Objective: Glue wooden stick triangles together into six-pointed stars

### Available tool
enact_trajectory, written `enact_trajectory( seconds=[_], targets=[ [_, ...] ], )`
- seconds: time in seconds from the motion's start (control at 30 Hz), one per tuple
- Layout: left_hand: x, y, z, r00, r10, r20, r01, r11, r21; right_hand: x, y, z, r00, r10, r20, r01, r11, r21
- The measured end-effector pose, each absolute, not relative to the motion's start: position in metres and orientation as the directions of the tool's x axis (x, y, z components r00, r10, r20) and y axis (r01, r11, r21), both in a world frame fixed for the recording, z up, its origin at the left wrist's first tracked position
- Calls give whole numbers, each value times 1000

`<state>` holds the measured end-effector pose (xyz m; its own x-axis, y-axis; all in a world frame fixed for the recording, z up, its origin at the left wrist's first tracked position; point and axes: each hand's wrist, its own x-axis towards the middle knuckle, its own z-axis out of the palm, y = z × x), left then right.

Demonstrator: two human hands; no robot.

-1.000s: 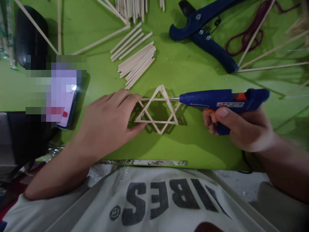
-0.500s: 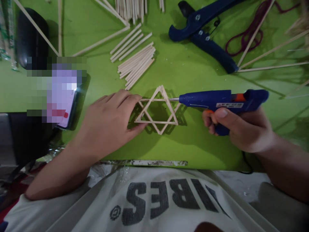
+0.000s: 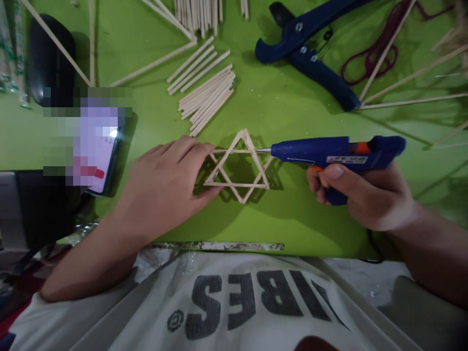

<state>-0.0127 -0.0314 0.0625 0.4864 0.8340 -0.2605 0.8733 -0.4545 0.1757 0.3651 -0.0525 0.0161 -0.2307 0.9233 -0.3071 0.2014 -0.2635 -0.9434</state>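
Note:
A six-pointed star of thin wooden sticks [image 3: 239,185] stands on the green table, made of two overlapping triangles. My left hand [image 3: 164,187] grips its left side, fingertips at the upper left corner and thumb near the lower left. In my right hand [image 3: 360,192] is a blue hot glue gun [image 3: 310,151], held by its handle with fingers at the orange trigger. Its metal nozzle points left and meets the star at the upper right crossing of the sticks.
Short cut sticks [image 3: 208,97] lie beyond the star, with a longer bundle [image 3: 199,14] behind. A blue pipe cutter [image 3: 318,73] and dark red cord [image 3: 373,58] lie at the back right. Left are a phone [image 3: 97,151], a black mouse-like object [image 3: 51,58] and joined stick frames [image 3: 153,63].
Both hands, the star and the glue gun stay practically in place, the nozzle still at the same crossing. The view has shifted very slightly.

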Motion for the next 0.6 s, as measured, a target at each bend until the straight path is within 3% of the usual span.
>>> enact_trajectory(
  seconds=[0.6],
  targets=[
    [-24, -33, 51, 519, 840, -155, 844, -476, 248, 366, -52, 15, -248, 935, -255, 274, -185, -944]
  ],
)
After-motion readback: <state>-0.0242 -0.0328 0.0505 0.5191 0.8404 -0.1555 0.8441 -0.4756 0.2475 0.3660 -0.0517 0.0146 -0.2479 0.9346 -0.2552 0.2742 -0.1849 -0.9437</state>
